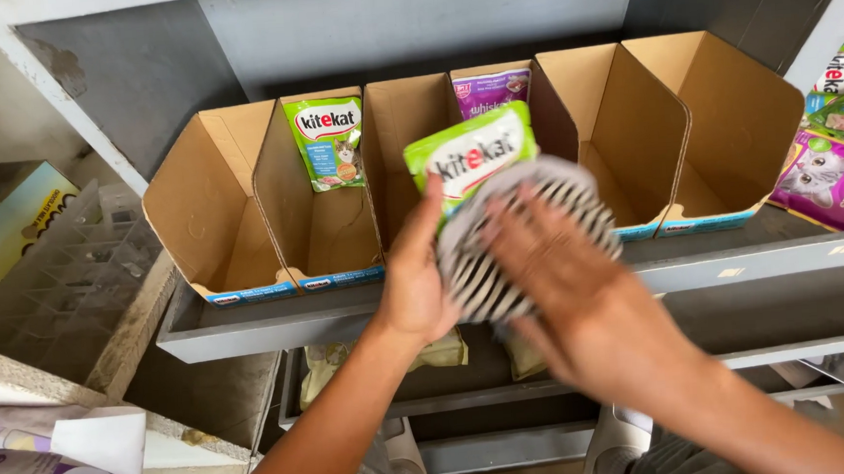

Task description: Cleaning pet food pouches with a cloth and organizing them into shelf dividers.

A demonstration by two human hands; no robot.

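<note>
- Both hands are held in front of the row of cardboard display boxes (495,154) on the grey shelf (736,267).
- A green pet-food pouch (470,151) is pinched by the left hand (415,281), thumb up along its lower left edge, just in front of the middle boxes.
- A round white-and-dark striped brush or duster (529,230) is pressed against the pouch's lower half by the right hand (561,277), whose fingers are spread flat over it; the hand is motion-blurred.
- The pouch is judged light, soft and slick-skinned; it is best gripped at a sealed edge, since its middle would give under pressure.
- Another green pouch (328,140) stands inside the second box from the left, a purple pouch (491,88) behind the held one.
- More purple pouches (829,183) lie right of the boxes.
</note>
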